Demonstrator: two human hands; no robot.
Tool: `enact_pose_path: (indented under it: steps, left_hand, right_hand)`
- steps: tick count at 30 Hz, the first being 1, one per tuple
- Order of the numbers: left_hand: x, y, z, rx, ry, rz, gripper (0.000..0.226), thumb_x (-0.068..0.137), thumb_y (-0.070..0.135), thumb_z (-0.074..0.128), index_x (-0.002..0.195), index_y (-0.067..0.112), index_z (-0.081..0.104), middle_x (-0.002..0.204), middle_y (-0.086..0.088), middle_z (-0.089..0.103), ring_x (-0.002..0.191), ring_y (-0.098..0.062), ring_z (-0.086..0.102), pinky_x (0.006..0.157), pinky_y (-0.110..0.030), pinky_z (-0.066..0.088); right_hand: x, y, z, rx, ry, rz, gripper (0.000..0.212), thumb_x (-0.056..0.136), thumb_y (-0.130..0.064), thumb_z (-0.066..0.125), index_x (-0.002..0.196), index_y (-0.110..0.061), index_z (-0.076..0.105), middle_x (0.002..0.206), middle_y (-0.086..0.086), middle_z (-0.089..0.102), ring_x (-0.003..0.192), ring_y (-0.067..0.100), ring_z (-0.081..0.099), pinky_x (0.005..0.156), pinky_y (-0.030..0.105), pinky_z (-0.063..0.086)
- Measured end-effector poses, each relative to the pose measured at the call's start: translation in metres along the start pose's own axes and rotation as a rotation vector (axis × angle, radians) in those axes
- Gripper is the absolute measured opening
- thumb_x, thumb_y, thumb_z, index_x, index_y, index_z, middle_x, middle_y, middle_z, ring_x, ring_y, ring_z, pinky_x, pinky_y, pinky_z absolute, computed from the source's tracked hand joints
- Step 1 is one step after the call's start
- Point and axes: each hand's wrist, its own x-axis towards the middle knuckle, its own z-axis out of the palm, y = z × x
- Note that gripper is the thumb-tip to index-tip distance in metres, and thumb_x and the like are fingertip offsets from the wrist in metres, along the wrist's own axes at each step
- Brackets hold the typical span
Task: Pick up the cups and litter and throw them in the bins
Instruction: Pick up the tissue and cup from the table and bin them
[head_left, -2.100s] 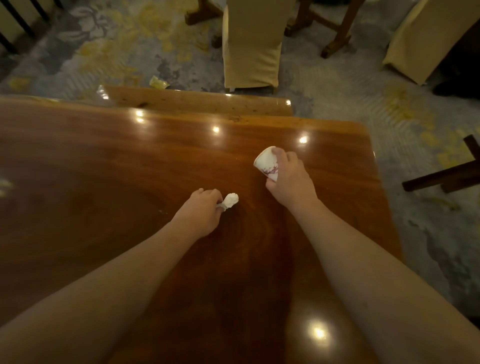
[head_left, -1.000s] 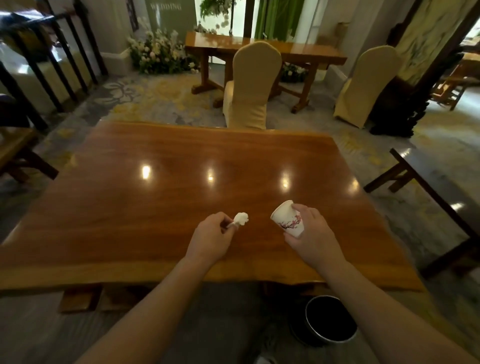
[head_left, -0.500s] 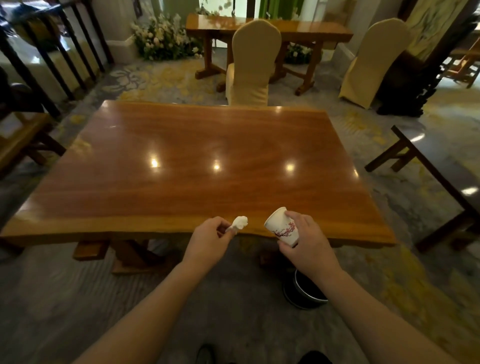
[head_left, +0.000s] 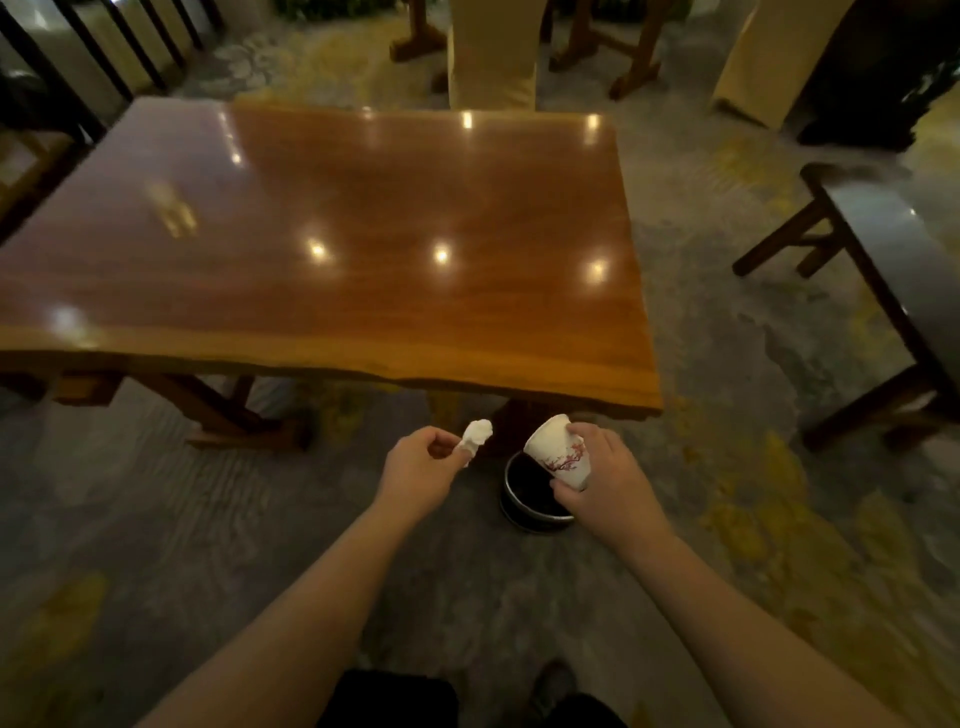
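Observation:
My right hand (head_left: 605, 480) grips a white paper cup (head_left: 558, 451) with a red branch print, tilted, directly above a round black bin (head_left: 524, 512) on the carpet. My left hand (head_left: 418, 470) pinches a crumpled white tissue (head_left: 475, 435) between its fingertips, just left of the bin. Part of the bin is hidden behind the cup and my right hand. Both hands are off the table, in front of its near edge.
The glossy wooden table (head_left: 363, 260) stands ahead, its trestle legs (head_left: 228, 410) near the bin. A cloth-covered chair (head_left: 491, 52) sits at the far side, a dark bench (head_left: 883, 291) on the right, and black railings (head_left: 78, 57) at far left.
I have stepped back from the table and the view has tilted down. Both hands have moved off the tabletop to over the bin, still holding the cup and the tissue.

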Motion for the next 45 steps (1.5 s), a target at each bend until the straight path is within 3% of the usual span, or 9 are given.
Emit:
enact_pose_path:
  steps: [10, 15, 20, 24, 26, 31, 35, 40, 45]
  left_hand:
    - [0.075, -0.039, 0.118, 0.107, -0.239, -0.164, 0.012, 0.077, 0.036, 0.077, 0.078, 0.034, 0.065, 0.08, 0.013, 0.068, 0.073, -0.001, 0.062, 0.054, -0.019, 0.042]
    - [0.149, -0.093, 0.181, 0.167, -0.338, -0.221, 0.016, 0.079, 0.037, 0.076, 0.072, 0.031, 0.064, 0.083, 0.004, 0.07, 0.081, -0.017, 0.068, 0.067, -0.03, 0.053]
    - [0.213, -0.146, 0.25, 0.226, -0.391, -0.268, 0.019, 0.081, 0.029, 0.075, 0.067, 0.028, 0.062, 0.079, 0.003, 0.065, 0.086, -0.022, 0.067, 0.07, -0.03, 0.051]
    - [0.248, -0.174, 0.295, 0.217, -0.397, -0.293, 0.003, 0.082, 0.019, 0.074, 0.085, 0.018, 0.073, 0.092, -0.01, 0.072, 0.094, -0.028, 0.068, 0.078, -0.035, 0.053]
    - [0.261, -0.187, 0.317, 0.204, -0.393, -0.329, 0.011, 0.082, 0.018, 0.074, 0.092, 0.015, 0.075, 0.101, -0.015, 0.073, 0.096, -0.03, 0.068, 0.085, -0.039, 0.055]
    - [0.275, -0.212, 0.353, 0.164, -0.389, -0.362, 0.003, 0.084, 0.021, 0.073, 0.087, 0.022, 0.071, 0.102, -0.01, 0.072, 0.096, -0.027, 0.068, 0.088, -0.043, 0.056]
    - [0.277, -0.223, 0.366, 0.12, -0.357, -0.363, 0.018, 0.081, 0.029, 0.077, 0.072, 0.027, 0.063, 0.093, -0.007, 0.071, 0.091, -0.026, 0.068, 0.087, -0.044, 0.056]
    - [0.27, -0.23, 0.358, 0.12, -0.306, -0.294, 0.027, 0.074, 0.039, 0.08, 0.088, 0.028, 0.059, 0.092, 0.004, 0.062, 0.086, -0.017, 0.061, 0.077, -0.036, 0.054]
    - [0.243, -0.22, 0.327, 0.153, -0.349, -0.185, 0.022, 0.082, 0.025, 0.079, 0.092, 0.025, 0.06, 0.088, 0.004, 0.066, 0.082, -0.014, 0.065, 0.065, -0.025, 0.048]
  right_hand:
    - [0.01, 0.111, 0.056, 0.055, -0.064, 0.272, 0.069, 0.076, -0.026, 0.081, 0.137, -0.014, 0.049, 0.125, 0.009, 0.043, 0.102, 0.029, 0.056, 0.084, 0.036, 0.048]
    - [0.038, 0.164, 0.122, 0.089, -0.054, 0.453, 0.066, 0.075, -0.027, 0.081, 0.133, -0.016, 0.051, 0.122, 0.012, 0.048, 0.1, 0.033, 0.057, 0.076, 0.032, 0.04]
    - [0.077, 0.23, 0.195, 0.244, -0.033, 0.643, 0.063, 0.074, -0.026, 0.081, 0.128, -0.017, 0.052, 0.126, 0.013, 0.054, 0.106, 0.03, 0.059, 0.076, 0.032, 0.043]
    - [0.106, 0.27, 0.237, 0.323, 0.001, 0.743, 0.062, 0.073, -0.028, 0.08, 0.128, -0.019, 0.052, 0.124, 0.011, 0.057, 0.1, 0.026, 0.063, 0.071, 0.033, 0.051]
    - [0.118, 0.288, 0.254, 0.339, 0.004, 0.777, 0.065, 0.071, -0.028, 0.08, 0.129, -0.021, 0.052, 0.122, 0.01, 0.058, 0.098, 0.026, 0.064, 0.076, 0.039, 0.057]
    - [0.132, 0.319, 0.283, 0.348, -0.015, 0.809, 0.065, 0.073, -0.028, 0.08, 0.131, -0.02, 0.051, 0.123, 0.011, 0.056, 0.097, 0.027, 0.064, 0.067, 0.034, 0.055]
    - [0.135, 0.328, 0.297, 0.364, -0.005, 0.807, 0.069, 0.074, -0.032, 0.08, 0.134, -0.02, 0.049, 0.127, 0.01, 0.056, 0.1, 0.026, 0.063, 0.067, 0.032, 0.052]
    - [0.129, 0.323, 0.298, 0.362, -0.012, 0.772, 0.08, 0.074, -0.042, 0.083, 0.14, -0.018, 0.044, 0.135, 0.009, 0.054, 0.112, 0.027, 0.06, 0.073, 0.03, 0.045]
    - [0.109, 0.292, 0.273, 0.318, -0.015, 0.699, 0.057, 0.078, -0.037, 0.079, 0.127, -0.018, 0.056, 0.11, 0.002, 0.066, 0.096, 0.021, 0.066, 0.056, 0.019, 0.039]
